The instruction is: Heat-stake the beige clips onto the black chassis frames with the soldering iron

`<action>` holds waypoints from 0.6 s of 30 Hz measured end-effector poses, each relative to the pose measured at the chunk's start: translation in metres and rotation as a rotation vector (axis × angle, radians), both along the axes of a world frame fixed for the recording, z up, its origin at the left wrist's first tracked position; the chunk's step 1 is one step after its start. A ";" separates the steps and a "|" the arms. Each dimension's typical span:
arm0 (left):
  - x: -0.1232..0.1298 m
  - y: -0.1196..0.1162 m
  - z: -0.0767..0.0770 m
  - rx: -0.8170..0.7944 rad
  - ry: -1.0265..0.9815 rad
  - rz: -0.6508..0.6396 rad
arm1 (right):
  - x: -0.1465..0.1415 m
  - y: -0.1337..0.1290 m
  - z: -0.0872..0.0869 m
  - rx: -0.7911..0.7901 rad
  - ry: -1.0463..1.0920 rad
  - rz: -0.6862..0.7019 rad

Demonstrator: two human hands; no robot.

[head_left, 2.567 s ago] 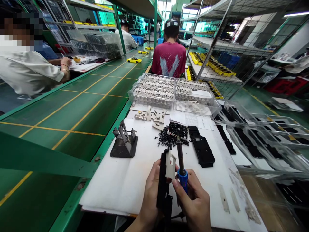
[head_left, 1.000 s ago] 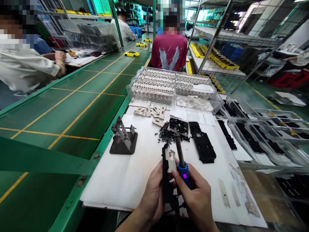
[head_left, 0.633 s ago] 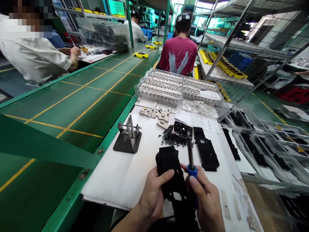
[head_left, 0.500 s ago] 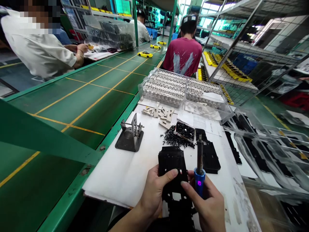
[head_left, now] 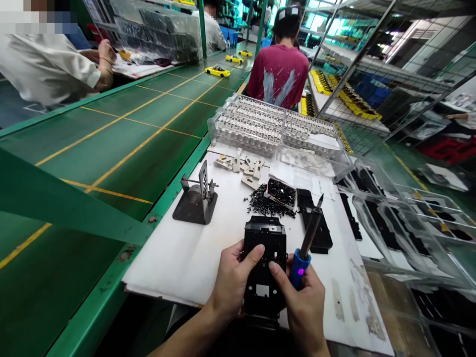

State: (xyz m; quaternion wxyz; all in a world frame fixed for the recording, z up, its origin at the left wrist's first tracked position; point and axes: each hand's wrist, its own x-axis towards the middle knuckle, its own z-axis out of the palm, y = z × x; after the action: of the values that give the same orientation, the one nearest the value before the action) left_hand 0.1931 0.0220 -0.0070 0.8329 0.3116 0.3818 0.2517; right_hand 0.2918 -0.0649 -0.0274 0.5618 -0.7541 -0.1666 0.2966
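Note:
My left hand [head_left: 234, 280] grips the left edge of a black plastic car chassis [head_left: 265, 267], its thumb lying across the top face. On the opposite edge, the thumb of my right hand [head_left: 303, 302] presses the same chassis. That hand also holds a blue-handled soldering iron [head_left: 307, 240], its tip pointing up and a purple light glowing on the handle. Just beyond the chassis lies a heap of small black parts [head_left: 256, 201], with a small box [head_left: 281, 193] full of them. Another stack of black plates [head_left: 316, 223] rests behind the iron.
A metal soldering iron stand [head_left: 196, 198] is at left on the white board [head_left: 178, 263]. Pale metal brackets [head_left: 247, 166] and clear trays [head_left: 253, 124] sit farther back. The green conveyor [head_left: 122, 148] carries yellow toy cars [head_left: 217, 72]. Co-workers sit ahead and at left.
The chassis has tipped, showing more of its top face. The soldering iron has gone from nearly upright to leaning right. Both hands keep their hold, and the camera view has shifted slightly.

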 end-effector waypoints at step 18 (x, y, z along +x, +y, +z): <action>-0.052 0.064 0.027 0.446 0.330 -0.597 | 0.150 -0.060 0.033 -0.315 -0.697 0.752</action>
State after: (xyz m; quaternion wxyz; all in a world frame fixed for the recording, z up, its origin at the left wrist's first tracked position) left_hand 0.1415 0.0862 0.0198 0.7088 0.6181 0.3392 0.0223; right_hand 0.4414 -0.1248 0.0057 0.2081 -0.7712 -0.5556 0.2308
